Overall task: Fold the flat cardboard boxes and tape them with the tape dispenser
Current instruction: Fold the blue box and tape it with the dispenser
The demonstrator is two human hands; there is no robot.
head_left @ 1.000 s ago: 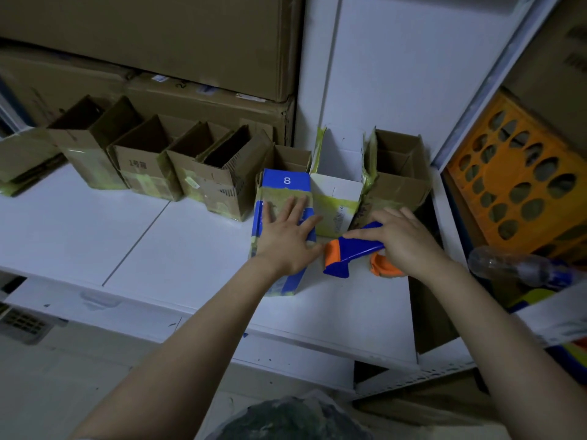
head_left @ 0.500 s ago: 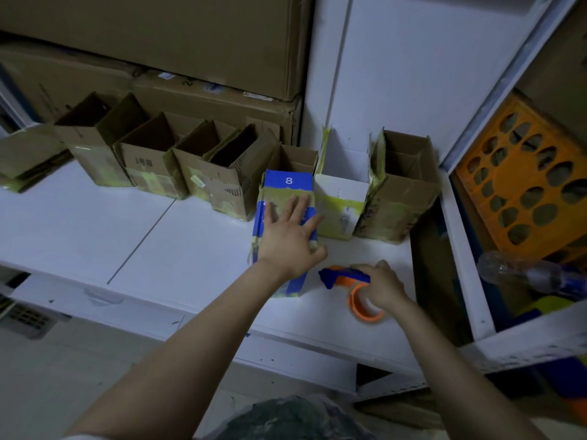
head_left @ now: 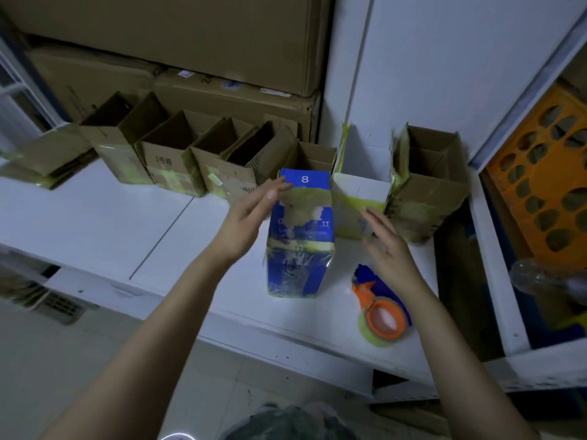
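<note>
A blue box [head_left: 300, 239] marked "8", with yellowish tape across it, lies on the white shelf [head_left: 95, 223]. My left hand [head_left: 251, 214] is open at the box's left side, fingers straight beside its upper left corner. My right hand [head_left: 386, 246] is open to the right of the box, holding nothing. The blue and orange tape dispenser [head_left: 379, 309] lies on the shelf just below my right hand, apart from it. A row of folded brown boxes [head_left: 171, 160] stands behind.
A white box [head_left: 362, 192] and a brown box [head_left: 428, 188] stand right of the blue one. Large cartons [head_left: 190, 36] are stacked against the back wall. An orange crate [head_left: 546, 185] and a plastic bottle [head_left: 546, 277] sit at the right. The shelf's front edge runs below the dispenser.
My right hand set the tape dispenser down on the shelf and let go, then rose toward the blue box. My left hand lifted off the box top and moved to its left side.
</note>
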